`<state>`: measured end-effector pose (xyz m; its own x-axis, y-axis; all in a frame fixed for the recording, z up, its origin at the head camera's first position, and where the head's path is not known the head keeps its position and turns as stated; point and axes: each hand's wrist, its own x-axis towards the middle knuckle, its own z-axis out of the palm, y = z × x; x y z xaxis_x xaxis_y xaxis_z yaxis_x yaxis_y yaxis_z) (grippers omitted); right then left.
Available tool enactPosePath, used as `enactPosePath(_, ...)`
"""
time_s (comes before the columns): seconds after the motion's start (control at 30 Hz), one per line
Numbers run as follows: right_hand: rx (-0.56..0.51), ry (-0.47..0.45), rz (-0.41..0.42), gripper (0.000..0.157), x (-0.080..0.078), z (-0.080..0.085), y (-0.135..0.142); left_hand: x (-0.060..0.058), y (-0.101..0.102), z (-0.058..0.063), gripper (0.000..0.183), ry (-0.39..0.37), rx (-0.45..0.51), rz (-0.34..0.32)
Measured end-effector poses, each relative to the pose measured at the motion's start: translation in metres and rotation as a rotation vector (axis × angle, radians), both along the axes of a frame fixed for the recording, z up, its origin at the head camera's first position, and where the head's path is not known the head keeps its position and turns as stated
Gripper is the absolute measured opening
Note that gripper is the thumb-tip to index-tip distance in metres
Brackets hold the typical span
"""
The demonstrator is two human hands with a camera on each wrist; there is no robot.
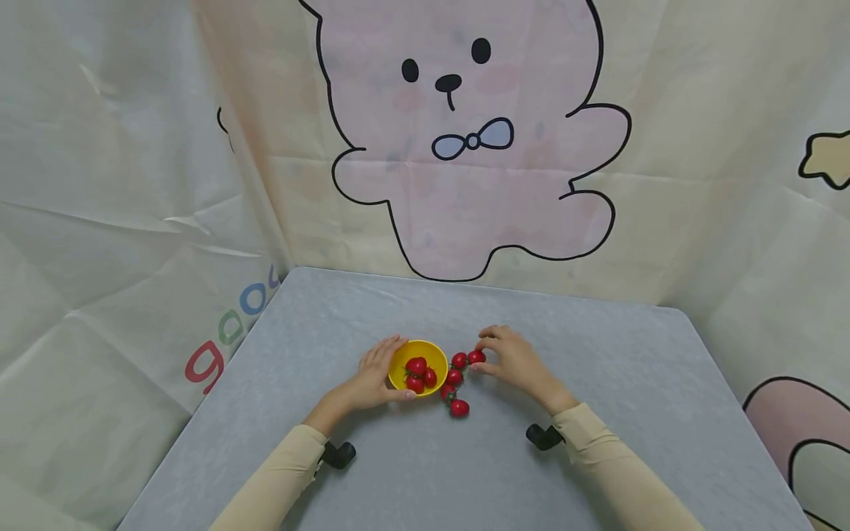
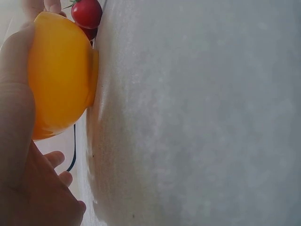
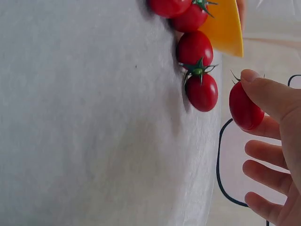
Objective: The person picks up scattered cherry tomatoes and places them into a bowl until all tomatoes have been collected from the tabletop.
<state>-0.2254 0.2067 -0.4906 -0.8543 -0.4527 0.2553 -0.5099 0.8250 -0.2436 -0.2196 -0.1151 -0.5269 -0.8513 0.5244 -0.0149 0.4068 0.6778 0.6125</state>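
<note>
A small yellow bowl [image 1: 436,355] stands on the table with several cherry tomatoes [image 1: 416,366] inside. My left hand [image 1: 374,380] holds the bowl from its left side, thumb at the near rim and fingers round the far side. Between thumb and index finger, my right hand [image 1: 519,363] pinches a cherry tomato [image 3: 246,107]; in the right wrist view it is raised off the cloth, its other fingers spread loosely. More cherry tomatoes [image 3: 202,92] with green stems lie in a bent row along the bowl's right side. The nearest one to me is a tomato [image 1: 460,408] at the row's end.
A grey cloth covers the table [image 1: 425,472]. Hanging fabric with a printed bear [image 1: 465,206] rises behind the far edge, and pale fabric [image 1: 99,221] hangs along the left. Black wrist devices [image 1: 340,455] sit below both hands.
</note>
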Motion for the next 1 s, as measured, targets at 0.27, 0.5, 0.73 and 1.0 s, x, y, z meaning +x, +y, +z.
enactPosePath(0.27, 0.015, 0.012, 0.031, 0.035, 0.005, 0.014, -0.019, 0.0, -0.001, 0.0, 0.109, -0.006, 0.001, 0.003)
enactPosePath(0.5, 0.007, -0.017, 0.061, 0.035, 0.008, 0.023, -0.04, 0.001, 0.0, 0.0, 0.109, -0.008, -0.009, 0.015)
enactPosePath(0.73, 0.036, 0.034, 0.171, 0.038, 0.011, 0.022, -0.058, 0.001, -0.001, 0.0, 0.108, 0.001, 0.001, 0.014)
enactPosePath(1.0, 0.037, 0.031, 0.22, 0.038, 0.013, 0.019, -0.068, 0.001, 0.0, 0.0, 0.108, 0.0, 0.004, 0.005)
